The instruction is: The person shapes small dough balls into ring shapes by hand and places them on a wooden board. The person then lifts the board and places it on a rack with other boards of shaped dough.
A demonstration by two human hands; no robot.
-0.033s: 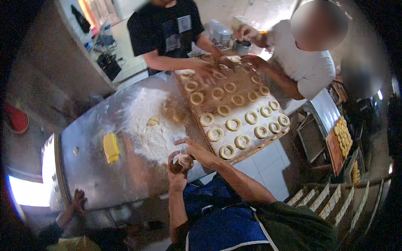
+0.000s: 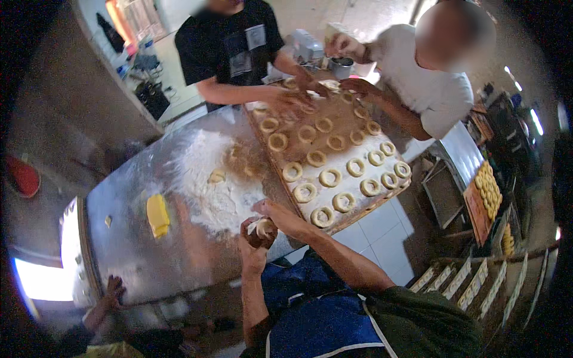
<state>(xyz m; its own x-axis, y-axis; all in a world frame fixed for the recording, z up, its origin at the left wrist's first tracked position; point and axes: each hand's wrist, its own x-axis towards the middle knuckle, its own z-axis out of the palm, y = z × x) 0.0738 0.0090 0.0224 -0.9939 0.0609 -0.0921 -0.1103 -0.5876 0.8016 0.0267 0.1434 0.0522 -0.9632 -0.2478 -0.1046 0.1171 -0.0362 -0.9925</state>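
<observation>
Near the spread flour [image 2: 212, 194] on a metal table [image 2: 128, 256], a worker's left hand [image 2: 254, 241] curls its fingers around a pale, doughlike lump [image 2: 263, 228]; the right hand [image 2: 282, 219] hovers close, its finger grip too blurred to tell.

Table [image 2: 128, 197] before person. On table, left to right: scrap [image 2: 108, 221], slab [image 2: 157, 215], flour [image 2: 203, 200]. Lump [image 2: 216, 176] on flour. Board [image 2: 338, 160] right of flour, rings [image 2: 330, 177] in rows on it. Left hand [image 2: 255, 250] near flour's near edge, dough [image 2: 264, 227] in it; right hand [image 2: 280, 218] just right of dough. Around board's far end: co-worker [image 2: 236, 48] left, another co-worker [image 2: 418, 83] right, pot [image 2: 342, 68] between. Third co-worker's hand [image 2: 111, 290] at table's near left corner. Far right: buns [image 2: 489, 191] on second board [image 2: 475, 209]; rack [image 2: 456, 281] nearer.
</observation>
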